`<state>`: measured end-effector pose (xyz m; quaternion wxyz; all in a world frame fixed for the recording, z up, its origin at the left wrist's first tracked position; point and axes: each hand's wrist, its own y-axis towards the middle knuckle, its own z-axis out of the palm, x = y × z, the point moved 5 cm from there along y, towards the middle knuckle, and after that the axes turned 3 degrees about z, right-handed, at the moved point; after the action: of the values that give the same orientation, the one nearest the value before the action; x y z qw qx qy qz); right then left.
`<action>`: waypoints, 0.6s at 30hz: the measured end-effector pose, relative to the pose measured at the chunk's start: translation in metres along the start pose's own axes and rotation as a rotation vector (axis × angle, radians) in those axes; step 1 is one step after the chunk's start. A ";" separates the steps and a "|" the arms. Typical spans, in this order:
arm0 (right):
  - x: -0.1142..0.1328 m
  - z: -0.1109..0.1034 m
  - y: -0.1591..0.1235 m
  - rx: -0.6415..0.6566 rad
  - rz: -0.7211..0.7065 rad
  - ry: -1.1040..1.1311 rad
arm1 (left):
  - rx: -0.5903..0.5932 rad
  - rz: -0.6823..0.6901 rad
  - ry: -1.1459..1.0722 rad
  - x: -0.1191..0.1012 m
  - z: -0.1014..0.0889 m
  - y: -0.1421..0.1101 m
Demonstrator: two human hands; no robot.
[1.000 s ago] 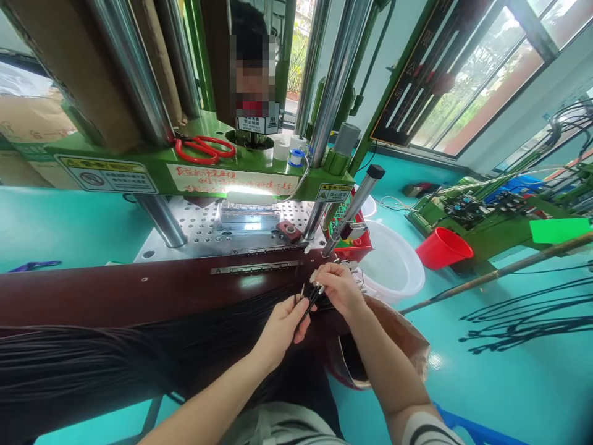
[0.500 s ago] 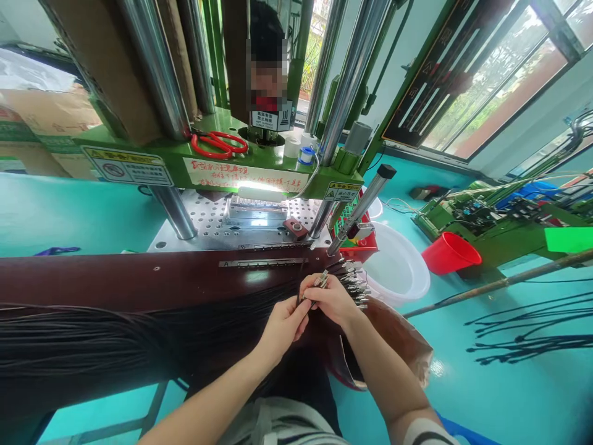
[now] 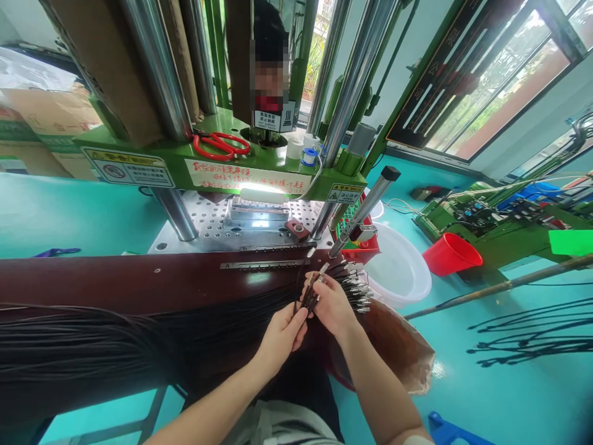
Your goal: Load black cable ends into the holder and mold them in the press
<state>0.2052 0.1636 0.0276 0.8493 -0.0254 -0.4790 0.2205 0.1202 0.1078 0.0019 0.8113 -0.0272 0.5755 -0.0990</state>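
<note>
Several black cables with metal connector ends [image 3: 310,298] are pinched between my two hands above the brown table edge. My left hand [image 3: 283,330] is closed on them from below, thumb on top. My right hand [image 3: 332,304] grips the same cables nearer the connectors, fingers curled. One cable with a pale tip [image 3: 311,253] sticks up apart from the others. Beside my right hand lies a pile of silvery connector ends [image 3: 357,289]. Their black cables [image 3: 92,340] run in a thick bundle leftward along the table.
A green press [image 3: 180,173] with steel columns stands ahead, red-handled scissors [image 3: 222,147] on its plate. A metal strip marked A [image 3: 264,266] lies on the brown table [image 3: 92,278]. To the right are a white tub [image 3: 398,266], a red bucket [image 3: 451,258] and a brown bag [image 3: 398,352].
The cables between my hands now show more clearly, spread with their connectors upward. A pale-tipped cable now stands up near the metal strip. My right hand's grip has shifted slightly.
</note>
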 end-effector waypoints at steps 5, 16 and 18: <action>-0.022 0.010 -0.013 0.170 0.167 -0.280 | 0.117 0.011 0.155 -0.009 0.000 -0.002; 0.009 0.027 -0.016 0.195 -0.132 -0.237 | 0.330 0.041 0.901 -0.031 -0.027 -0.037; 0.012 0.038 -0.020 0.307 -0.149 -0.407 | 0.423 0.051 0.807 -0.034 -0.021 -0.040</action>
<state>0.1864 0.1436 0.0625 0.7433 0.1841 -0.6013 0.2280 0.0843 0.0766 0.0330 0.5120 0.1941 0.8131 -0.1973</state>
